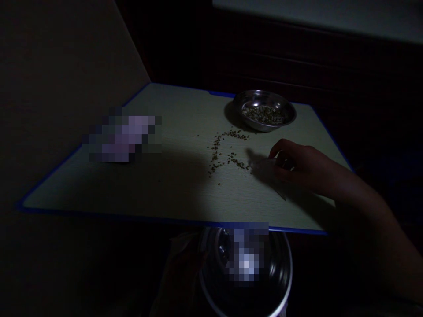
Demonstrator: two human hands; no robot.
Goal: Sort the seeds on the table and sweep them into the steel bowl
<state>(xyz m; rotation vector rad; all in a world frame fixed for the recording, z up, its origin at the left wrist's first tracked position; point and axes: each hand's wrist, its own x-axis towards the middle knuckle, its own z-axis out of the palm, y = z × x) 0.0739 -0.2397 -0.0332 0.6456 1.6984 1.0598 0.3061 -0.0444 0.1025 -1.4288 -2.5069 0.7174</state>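
- Where the pale tabletop (178, 114) with its blue edging runs out to the left, a pinkish thing (135, 127) lies near the edge, blurred beyond naming; its long axis slants from near left to far right.
- Below the near edge, a dim reddish shape (185, 268) sits against a vessel; it is too dark to say whether this is the left hand, so I cannot tell that hand's state.
- Left of the right hand, small dark grains (214, 156) lie loose on the tabletop in a curved band, bowed to the left, its open side facing right.
- Under the near edge stands the round metal vessel (276, 264), its mouth turned up.
- A thin pale piece (261, 165) reaches from the fingers; its tip points left, at the grains' near end. Its full long axis is partly hidden by the hand.
- Beyond it, a metal bowl (269, 128) sits upright, holding more grains.
- The right hand (297, 163) has its bent fingers closed on the pale piece, the forearm entering from near right.
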